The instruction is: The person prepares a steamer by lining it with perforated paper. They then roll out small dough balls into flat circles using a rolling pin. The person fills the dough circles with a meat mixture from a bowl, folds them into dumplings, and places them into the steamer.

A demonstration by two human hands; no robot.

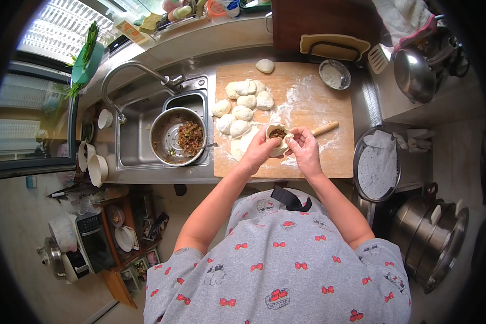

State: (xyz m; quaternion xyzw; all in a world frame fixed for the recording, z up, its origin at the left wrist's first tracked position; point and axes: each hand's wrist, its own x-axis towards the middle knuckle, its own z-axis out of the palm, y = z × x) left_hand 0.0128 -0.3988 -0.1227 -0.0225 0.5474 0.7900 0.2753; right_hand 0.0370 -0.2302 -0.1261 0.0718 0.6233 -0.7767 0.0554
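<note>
Over the floured wooden board [324, 107], my left hand [261, 149] cups a dough wrapper [276, 152] with brown chopped filling [277, 133] in its opening. My right hand [305, 150] pinches the wrapper's right edge. Flat rolled dough [239, 146] lies just left of my left hand. Several dough balls [243, 113] sit in a group on the board's left part, and one more [265, 66] lies at its far edge. A rolling pin [326, 128] is partly hidden behind my right hand. To the left, a steel bowl [156, 139] holds more filling and a spoon [209, 146].
The bowl stands over the edge of a steel sink [135, 129] under a curved faucet [135, 62]. A small bowl of flour [334, 74] is at the board's far right corner. Right of the board lies a lined steamer tray [376, 166], with steel pots [429, 239] nearer.
</note>
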